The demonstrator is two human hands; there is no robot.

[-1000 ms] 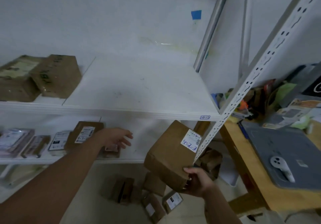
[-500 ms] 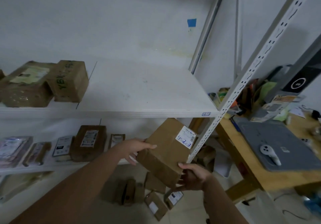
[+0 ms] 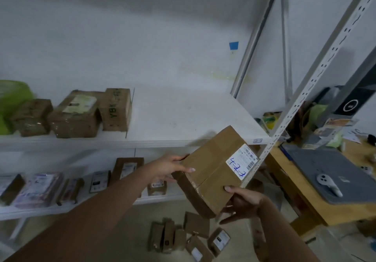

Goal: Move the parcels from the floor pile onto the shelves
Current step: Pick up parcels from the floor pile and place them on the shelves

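Observation:
I hold a brown cardboard parcel with a white label marked in blue ink, tilted, just below the front edge of the upper white shelf. My left hand grips its left side and my right hand holds its lower right corner from beneath. Several small brown parcels lie in a pile on the floor under my hands. Three brown boxes stand on the upper shelf's left part. The lower shelf carries several flat parcels.
A perforated white upright of the rack rises right beside the parcel. To its right stands a wooden table with a grey mat, a white controller and clutter. A green object sits far left on the upper shelf.
My left hand left the lower shelf and took hold of the parcel's left side. The parcel has risen toward the upper shelf's edge, held in both hands.

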